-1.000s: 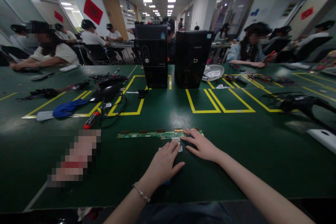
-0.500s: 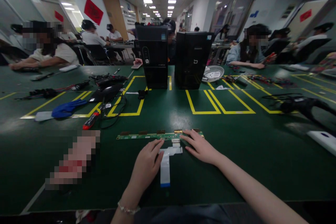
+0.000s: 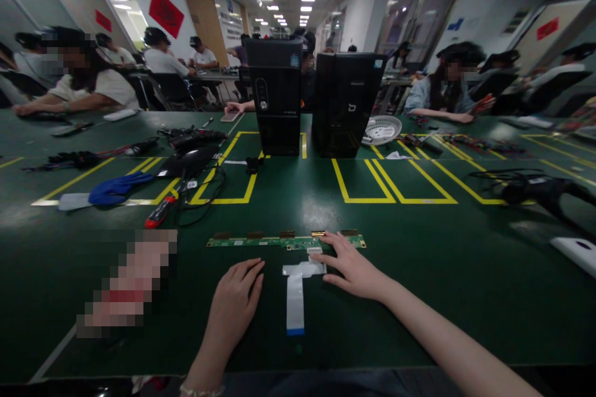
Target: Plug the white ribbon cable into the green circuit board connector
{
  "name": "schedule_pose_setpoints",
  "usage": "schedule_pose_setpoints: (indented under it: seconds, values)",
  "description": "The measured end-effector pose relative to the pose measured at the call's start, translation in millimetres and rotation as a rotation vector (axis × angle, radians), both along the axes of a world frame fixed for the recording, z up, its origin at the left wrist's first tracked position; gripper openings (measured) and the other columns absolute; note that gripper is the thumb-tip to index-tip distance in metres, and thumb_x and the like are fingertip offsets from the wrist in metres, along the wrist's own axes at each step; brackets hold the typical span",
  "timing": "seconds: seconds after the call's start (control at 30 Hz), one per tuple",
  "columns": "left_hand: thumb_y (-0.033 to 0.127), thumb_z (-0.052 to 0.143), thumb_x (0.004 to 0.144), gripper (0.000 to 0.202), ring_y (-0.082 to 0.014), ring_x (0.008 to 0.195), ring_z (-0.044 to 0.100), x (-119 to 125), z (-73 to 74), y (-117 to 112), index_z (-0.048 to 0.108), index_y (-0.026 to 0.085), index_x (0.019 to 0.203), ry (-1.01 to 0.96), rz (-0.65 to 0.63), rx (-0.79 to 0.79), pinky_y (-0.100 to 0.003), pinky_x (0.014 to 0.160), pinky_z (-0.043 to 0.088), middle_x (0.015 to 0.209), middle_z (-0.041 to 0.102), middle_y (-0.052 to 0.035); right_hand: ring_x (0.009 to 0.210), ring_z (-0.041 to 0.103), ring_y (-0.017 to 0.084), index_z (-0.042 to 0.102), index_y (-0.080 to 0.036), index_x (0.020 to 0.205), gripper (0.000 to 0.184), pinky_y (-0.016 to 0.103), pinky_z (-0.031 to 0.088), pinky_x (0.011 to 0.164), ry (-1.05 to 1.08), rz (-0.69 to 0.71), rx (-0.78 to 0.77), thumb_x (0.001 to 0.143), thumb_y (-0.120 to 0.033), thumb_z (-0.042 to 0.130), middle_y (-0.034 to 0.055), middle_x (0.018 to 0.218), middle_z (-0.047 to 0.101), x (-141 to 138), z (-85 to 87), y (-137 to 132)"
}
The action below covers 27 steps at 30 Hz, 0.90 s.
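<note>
A long, narrow green circuit board (image 3: 251,242) lies across the green table in front of me. From a connector at its near edge, a white flat ribbon cable (image 3: 295,304) with a blue end runs toward me. My right hand (image 3: 351,263) rests with fingers spread over the right part of the board and the cable's upper end, gripping nothing. To the left of the cable, apart from it and the board, my left hand (image 3: 235,298) lies low over the table with its fingers stretched out and nothing in them.
Two black computer towers (image 3: 279,99) stand at the back centre. A red-and-black screwdriver (image 3: 161,212), a blue glove (image 3: 120,187) and dark cables lie left. A white basket (image 3: 382,130) and a white device (image 3: 575,253) are on the right. Other people sit across the table.
My left hand has moved off the board and cable, left and toward me. My right hand has shifted slightly left, its fingers now over the cable's upper end.
</note>
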<state>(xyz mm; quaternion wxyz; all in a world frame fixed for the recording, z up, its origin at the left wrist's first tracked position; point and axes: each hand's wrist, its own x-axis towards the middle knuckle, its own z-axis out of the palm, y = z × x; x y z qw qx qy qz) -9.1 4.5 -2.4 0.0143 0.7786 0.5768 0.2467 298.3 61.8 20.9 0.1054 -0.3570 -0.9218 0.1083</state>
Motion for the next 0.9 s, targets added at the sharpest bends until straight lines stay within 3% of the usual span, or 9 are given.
schedule_pose_setpoints:
  seconds: [0.33, 0.53, 0.73, 0.9]
  values:
    - [0.026, 0.044, 0.097, 0.032, -0.0265, 0.113, 0.056, 2, 0.2, 0, 0.062, 0.018, 0.121, 0.002, 0.011, -0.026, -0.047, 0.097, 0.047, 0.122, 0.062, -0.0095, 0.144, 0.018, 0.03, 0.032, -0.033, 0.149, 0.062, 0.057, 0.017, 0.114, -0.08, 0.032, -0.041, 0.093, -0.057, 0.043, 0.0112, 0.155, 0.023, 3, 3.4, -7]
    - [0.025, 0.045, 0.096, 0.03, -0.0263, 0.112, 0.056, 2, -2.0, 1, 0.062, 0.02, 0.121, -0.024, 0.003, -0.006, -0.047, 0.096, 0.047, 0.121, 0.063, -0.0089, 0.143, 0.019, 0.031, 0.026, -0.032, 0.151, 0.069, 0.056, 0.016, 0.115, -0.147, -0.054, -0.047, 0.091, -0.062, 0.042, 0.0092, 0.157, 0.021, 15, 2.4, -28]
    - [0.025, 0.044, 0.096, 0.031, -0.0263, 0.111, 0.056, 2, -2.3, 0, 0.061, 0.019, 0.122, -0.009, 0.006, -0.003, -0.046, 0.096, 0.047, 0.121, 0.062, -0.0089, 0.14, 0.027, 0.032, 0.022, -0.034, 0.152, 0.072, 0.058, 0.023, 0.112, -0.193, -0.204, 0.062, 0.089, -0.064, 0.044, 0.0094, 0.155, 0.026, 52, -11.3, -59]
    - [0.026, 0.044, 0.097, 0.033, -0.0267, 0.112, 0.056, 2, -3.1, 0, 0.06, 0.017, 0.124, 0.01, 0.012, -0.024, -0.047, 0.096, 0.047, 0.124, 0.06, -0.0099, 0.134, 0.04, 0.03, 0.029, -0.034, 0.15, 0.068, 0.055, 0.034, 0.107, -0.253, -0.433, 0.226, 0.09, -0.064, 0.041, 0.0104, 0.149, 0.038, 99, -30.1, -74]
